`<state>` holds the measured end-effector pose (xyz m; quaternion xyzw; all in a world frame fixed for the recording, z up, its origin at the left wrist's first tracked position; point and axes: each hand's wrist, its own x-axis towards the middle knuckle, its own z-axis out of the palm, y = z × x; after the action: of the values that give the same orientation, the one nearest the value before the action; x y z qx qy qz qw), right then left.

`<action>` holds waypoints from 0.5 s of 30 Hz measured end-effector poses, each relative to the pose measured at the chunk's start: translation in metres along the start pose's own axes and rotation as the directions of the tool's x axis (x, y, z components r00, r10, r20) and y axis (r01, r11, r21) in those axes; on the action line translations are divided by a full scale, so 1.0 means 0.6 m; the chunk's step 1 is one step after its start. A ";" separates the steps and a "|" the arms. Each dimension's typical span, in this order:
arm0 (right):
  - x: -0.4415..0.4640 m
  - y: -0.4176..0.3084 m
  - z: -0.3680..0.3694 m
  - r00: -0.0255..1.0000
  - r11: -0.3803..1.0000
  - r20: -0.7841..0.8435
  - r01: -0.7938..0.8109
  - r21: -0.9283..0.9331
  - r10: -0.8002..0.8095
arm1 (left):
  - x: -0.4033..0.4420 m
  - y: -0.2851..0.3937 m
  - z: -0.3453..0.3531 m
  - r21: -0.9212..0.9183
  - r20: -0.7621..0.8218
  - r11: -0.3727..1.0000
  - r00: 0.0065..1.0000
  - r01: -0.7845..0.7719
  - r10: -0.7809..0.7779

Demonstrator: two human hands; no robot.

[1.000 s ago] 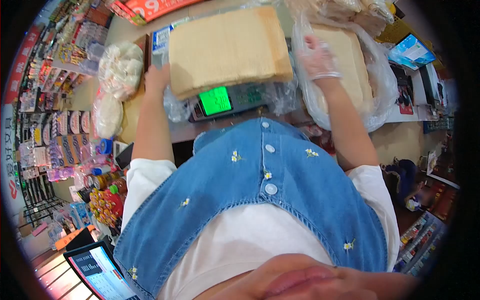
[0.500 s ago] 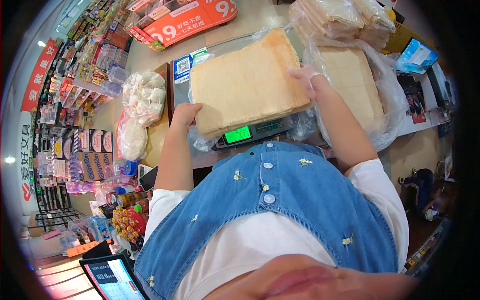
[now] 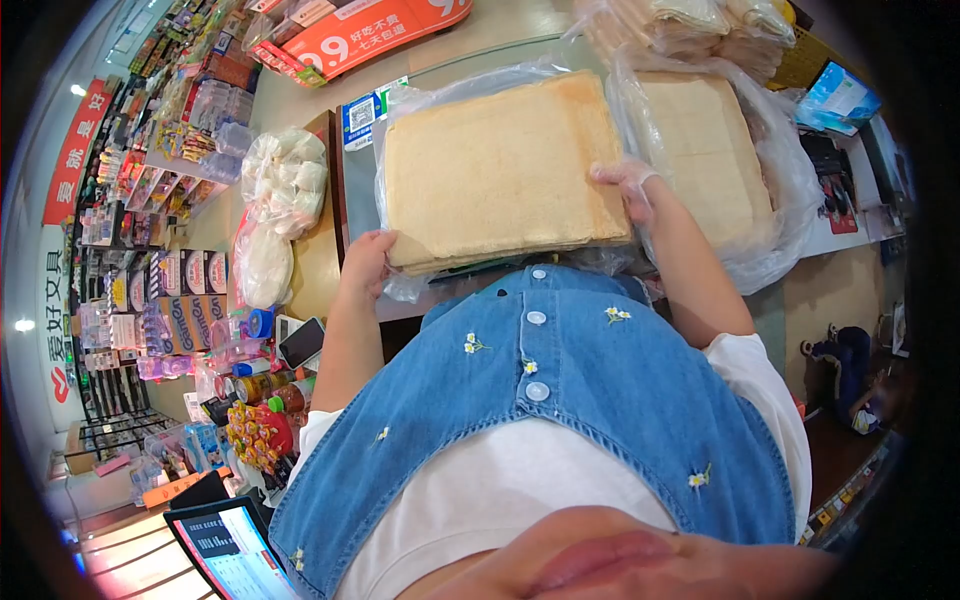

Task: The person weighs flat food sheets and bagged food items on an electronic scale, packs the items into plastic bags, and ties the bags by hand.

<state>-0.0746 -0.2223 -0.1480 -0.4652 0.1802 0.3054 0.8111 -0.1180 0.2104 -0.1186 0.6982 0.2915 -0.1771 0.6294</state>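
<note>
A thick rectangular stack of pale tan tofu sheets [image 3: 500, 165] lies in front of me on clear plastic. My left hand [image 3: 368, 262] grips its near left corner, thumb on top and the other fingers partly hidden. My right hand [image 3: 632, 188], in a thin clear glove, holds the right edge with its thumb on the upper face. The scale under the stack is almost wholly covered, and its display is hidden. Beside my right hand, a second stack of tan sheets [image 3: 705, 150] lies in an opened clear plastic bag [image 3: 790, 215].
Bags of white pieces [image 3: 285, 185] sit at the left by a QR code sign [image 3: 362, 118]. A red price display [image 3: 375, 40] stands at the back. More bagged sheets [image 3: 670, 25] are at the back right. A phone [image 3: 302, 342] lies left of my forearm.
The stack has come toward me and levelled out, now covering the scale's lit green display. Both hands have moved nearer with it, the right one closing on the edge.
</note>
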 end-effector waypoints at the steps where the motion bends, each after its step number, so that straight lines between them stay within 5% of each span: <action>1: -0.006 -0.003 0.002 0.999 1.000 0.037 -0.015 0.011 0.015 | 0.010 -0.003 -0.010 -0.101 0.076 0.995 0.997 -0.024 0.032; 5: -0.020 -0.008 0.007 0.984 0.980 0.154 -0.116 0.164 0.090 | -0.019 0.042 0.023 -0.389 0.274 0.919 0.960 0.065 0.048; 7: -0.007 0.003 0.002 0.996 0.997 0.078 -0.055 0.053 0.051 | 0.006 0.050 0.037 -0.422 0.336 0.896 0.942 0.136 0.015; 10: -0.017 -0.003 0.026 0.994 0.973 0.020 0.109 -0.205 -0.107 | -0.005 0.081 0.072 -0.249 0.250 0.968 0.966 -0.003 0.067; 12: -0.020 -0.010 0.054 0.978 0.920 0.029 0.206 -0.333 -0.209 | -0.065 0.128 0.119 -0.145 0.376 0.921 0.841 -0.361 0.389; 13: -0.008 -0.016 0.069 0.920 0.578 0.097 0.318 -0.751 -0.380 | -0.083 0.147 0.142 -0.140 0.380 0.923 0.842 -0.358 0.383; 14: -0.001 -0.017 0.086 0.844 0.064 0.244 0.310 -0.949 -0.477 | -0.097 0.166 0.165 0.139 0.483 0.867 0.797 -0.479 0.362; 15: -0.016 -0.016 0.116 0.844 0.071 0.241 0.311 -0.948 -0.480 | -0.111 0.178 0.189 0.388 0.575 0.713 0.758 -0.585 0.308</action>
<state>-0.0750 -0.1691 -0.1011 -0.9156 -0.1313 0.0837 0.3707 -0.0882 0.0830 -0.0113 0.8328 -0.1172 -0.2531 0.4781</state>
